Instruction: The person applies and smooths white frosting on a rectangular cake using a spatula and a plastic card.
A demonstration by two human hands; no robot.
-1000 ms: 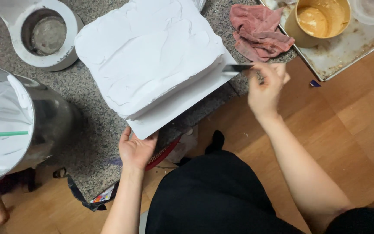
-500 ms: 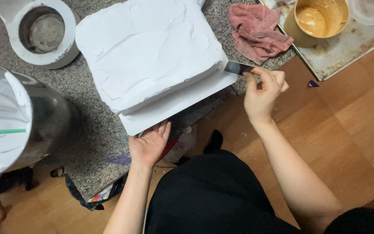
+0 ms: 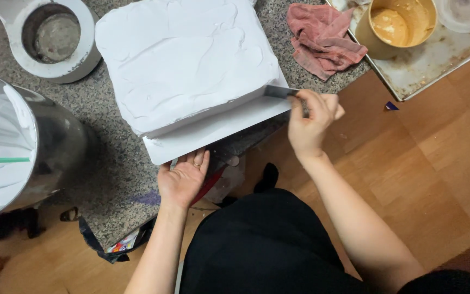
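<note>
Hands work at the near bench edge: left hand (image 3: 183, 177) lies flat and released under the white cake board (image 3: 213, 128); right hand (image 3: 308, 117) grasps a spatula (image 3: 278, 91), blade against the frosted square cake (image 3: 189, 60) just beyond.

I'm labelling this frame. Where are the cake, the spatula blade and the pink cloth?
cake (image 3: 191, 60), head view, middle of its white frosted top.
spatula blade (image 3: 279, 91), head view, middle of the metal.
pink cloth (image 3: 322, 41), head view, its crumpled middle.
</note>
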